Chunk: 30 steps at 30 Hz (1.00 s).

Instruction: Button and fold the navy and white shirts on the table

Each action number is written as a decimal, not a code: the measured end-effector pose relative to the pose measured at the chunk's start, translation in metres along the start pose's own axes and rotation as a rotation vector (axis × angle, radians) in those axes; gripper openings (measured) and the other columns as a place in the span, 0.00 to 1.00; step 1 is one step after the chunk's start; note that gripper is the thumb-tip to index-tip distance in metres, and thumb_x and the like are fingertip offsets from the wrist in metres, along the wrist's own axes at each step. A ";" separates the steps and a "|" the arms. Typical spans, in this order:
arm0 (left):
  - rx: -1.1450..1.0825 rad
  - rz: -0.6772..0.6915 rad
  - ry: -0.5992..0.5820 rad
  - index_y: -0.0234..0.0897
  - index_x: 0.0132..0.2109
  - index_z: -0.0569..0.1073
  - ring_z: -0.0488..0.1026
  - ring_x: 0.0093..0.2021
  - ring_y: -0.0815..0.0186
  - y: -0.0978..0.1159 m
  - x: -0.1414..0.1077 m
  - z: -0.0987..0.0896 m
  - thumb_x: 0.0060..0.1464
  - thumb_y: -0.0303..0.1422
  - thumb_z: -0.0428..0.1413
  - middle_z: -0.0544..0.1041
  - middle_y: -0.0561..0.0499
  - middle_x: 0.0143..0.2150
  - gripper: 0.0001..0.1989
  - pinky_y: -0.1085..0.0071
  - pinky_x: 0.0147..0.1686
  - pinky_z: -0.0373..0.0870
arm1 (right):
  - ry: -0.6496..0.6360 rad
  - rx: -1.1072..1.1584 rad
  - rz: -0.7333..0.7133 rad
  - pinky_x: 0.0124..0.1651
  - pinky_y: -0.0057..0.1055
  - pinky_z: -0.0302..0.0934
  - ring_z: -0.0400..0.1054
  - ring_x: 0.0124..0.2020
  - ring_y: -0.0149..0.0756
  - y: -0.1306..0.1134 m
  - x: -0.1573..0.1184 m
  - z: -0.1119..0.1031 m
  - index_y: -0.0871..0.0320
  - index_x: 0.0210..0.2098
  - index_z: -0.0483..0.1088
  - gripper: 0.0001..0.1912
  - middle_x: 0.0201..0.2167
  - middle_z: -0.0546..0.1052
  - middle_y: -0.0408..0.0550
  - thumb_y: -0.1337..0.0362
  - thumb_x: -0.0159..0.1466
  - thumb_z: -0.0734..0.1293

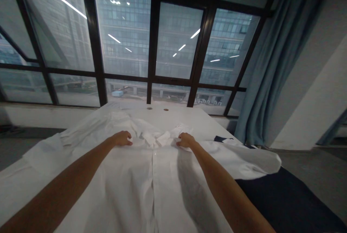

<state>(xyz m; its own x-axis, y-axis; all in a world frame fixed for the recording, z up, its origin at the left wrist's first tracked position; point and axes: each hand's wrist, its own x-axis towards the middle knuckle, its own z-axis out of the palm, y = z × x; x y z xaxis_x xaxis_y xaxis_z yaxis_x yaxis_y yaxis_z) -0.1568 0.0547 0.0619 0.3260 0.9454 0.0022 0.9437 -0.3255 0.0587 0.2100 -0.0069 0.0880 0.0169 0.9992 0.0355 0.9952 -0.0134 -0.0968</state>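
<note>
A white button-up shirt (130,182) is spread over the table with its collar (155,139) toward the far end and its button front running down the middle. My left hand (123,138) pinches the cloth to the left of the collar. On the other side, my right hand (185,140) has its fingers closed on the shirt near the right shoulder. One sleeve (244,159) stretches out to the right, over dark cloth. To the left, more white fabric (89,133) lies in folds, and I cannot tell where it separates from the shirt.
The white table (187,117) reaches toward the windows (121,34) and has two round holes near its far edge. Dark navy cloth (287,200) lies at the right. A blue-grey curtain (276,70) hangs beyond, beside a pale pillar (306,92).
</note>
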 end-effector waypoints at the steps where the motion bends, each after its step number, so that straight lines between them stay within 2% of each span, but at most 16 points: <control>1: 0.000 0.001 -0.011 0.38 0.45 0.76 0.73 0.50 0.60 -0.002 0.004 -0.005 0.45 0.40 0.60 0.77 0.46 0.50 0.19 0.71 0.47 0.67 | -0.016 0.003 0.001 0.47 0.40 0.66 0.69 0.46 0.39 0.001 0.005 -0.001 0.59 0.51 0.67 0.17 0.48 0.72 0.51 0.59 0.66 0.65; 3: 0.000 -0.008 0.023 0.38 0.47 0.74 0.72 0.51 0.60 -0.004 0.012 -0.017 0.47 0.41 0.58 0.76 0.46 0.51 0.19 0.70 0.48 0.66 | 0.019 0.011 0.026 0.48 0.36 0.65 0.69 0.47 0.40 0.003 0.015 -0.005 0.58 0.49 0.70 0.15 0.46 0.74 0.51 0.62 0.63 0.66; 6: 0.031 -0.084 0.240 0.40 0.50 0.72 0.69 0.52 0.56 0.004 0.017 -0.029 0.52 0.42 0.55 0.74 0.45 0.52 0.19 0.64 0.51 0.64 | 0.220 0.052 0.106 0.48 0.32 0.62 0.68 0.50 0.43 0.004 0.026 -0.011 0.57 0.48 0.70 0.15 0.47 0.74 0.53 0.65 0.62 0.64; 8: 0.069 -0.139 0.416 0.38 0.54 0.69 0.66 0.56 0.52 0.018 0.016 -0.025 0.55 0.40 0.53 0.72 0.42 0.54 0.21 0.58 0.54 0.61 | 0.324 0.082 0.161 0.47 0.31 0.62 0.69 0.49 0.42 0.000 0.027 -0.007 0.59 0.52 0.68 0.18 0.51 0.71 0.55 0.65 0.62 0.62; 10: 0.100 -0.119 0.480 0.35 0.59 0.64 0.61 0.60 0.49 0.034 0.011 -0.012 0.58 0.35 0.50 0.67 0.38 0.60 0.22 0.54 0.57 0.56 | 0.273 0.076 0.198 0.47 0.32 0.62 0.69 0.48 0.42 -0.008 0.023 0.004 0.61 0.57 0.62 0.23 0.56 0.66 0.59 0.64 0.63 0.62; 13: 0.104 0.038 0.374 0.35 0.62 0.62 0.58 0.64 0.54 0.052 0.004 0.016 0.61 0.32 0.44 0.63 0.40 0.65 0.23 0.55 0.62 0.50 | 0.099 0.014 0.150 0.51 0.37 0.60 0.66 0.53 0.45 -0.027 0.010 0.024 0.60 0.60 0.58 0.25 0.59 0.62 0.61 0.62 0.64 0.61; 15: 0.082 0.148 0.267 0.38 0.64 0.61 0.57 0.65 0.56 0.057 0.001 0.032 0.63 0.38 0.41 0.61 0.43 0.66 0.24 0.56 0.64 0.47 | 0.078 -0.016 0.046 0.58 0.44 0.54 0.61 0.58 0.47 -0.042 -0.001 0.036 0.58 0.58 0.61 0.21 0.60 0.62 0.59 0.60 0.67 0.57; 17: 0.059 0.201 0.169 0.40 0.66 0.57 0.52 0.68 0.56 0.058 -0.002 0.044 0.63 0.45 0.40 0.56 0.45 0.69 0.28 0.55 0.64 0.45 | 0.069 -0.007 -0.052 0.60 0.51 0.48 0.55 0.62 0.49 -0.055 -0.011 0.045 0.54 0.59 0.60 0.22 0.62 0.60 0.57 0.55 0.69 0.54; 20: 0.026 0.158 0.043 0.42 0.69 0.51 0.44 0.70 0.54 0.055 -0.004 0.056 0.61 0.52 0.38 0.47 0.46 0.71 0.34 0.51 0.64 0.43 | -0.052 0.044 -0.097 0.58 0.60 0.45 0.46 0.66 0.58 -0.068 -0.024 0.061 0.49 0.65 0.52 0.34 0.68 0.50 0.57 0.40 0.65 0.52; 22: 0.011 0.116 0.006 0.42 0.70 0.49 0.41 0.70 0.52 0.053 -0.006 0.062 0.61 0.53 0.36 0.44 0.45 0.72 0.35 0.47 0.64 0.42 | -0.089 0.059 -0.094 0.59 0.63 0.40 0.38 0.68 0.61 -0.068 -0.028 0.073 0.48 0.68 0.47 0.41 0.70 0.43 0.56 0.34 0.62 0.49; 25: -0.003 0.071 0.001 0.42 0.70 0.48 0.38 0.71 0.49 0.050 -0.004 0.070 0.60 0.55 0.35 0.40 0.46 0.72 0.36 0.41 0.63 0.39 | -0.068 0.065 -0.115 0.61 0.63 0.33 0.30 0.69 0.58 -0.060 -0.024 0.087 0.48 0.69 0.42 0.44 0.71 0.38 0.53 0.32 0.61 0.44; 30: -0.023 0.029 0.024 0.44 0.69 0.52 0.40 0.70 0.46 0.058 0.013 0.070 0.60 0.55 0.36 0.43 0.44 0.72 0.35 0.36 0.60 0.40 | -0.076 0.049 -0.152 0.62 0.61 0.31 0.32 0.69 0.57 -0.050 -0.002 0.083 0.51 0.69 0.43 0.44 0.71 0.39 0.55 0.34 0.62 0.45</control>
<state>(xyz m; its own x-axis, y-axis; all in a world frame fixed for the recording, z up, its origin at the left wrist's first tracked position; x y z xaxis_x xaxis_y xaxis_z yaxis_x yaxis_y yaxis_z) -0.0941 0.0471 -0.0047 0.3516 0.9357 0.0278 0.9322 -0.3527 0.0815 0.1519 -0.0055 0.0101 -0.1424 0.9896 -0.0220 0.9799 0.1378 -0.1445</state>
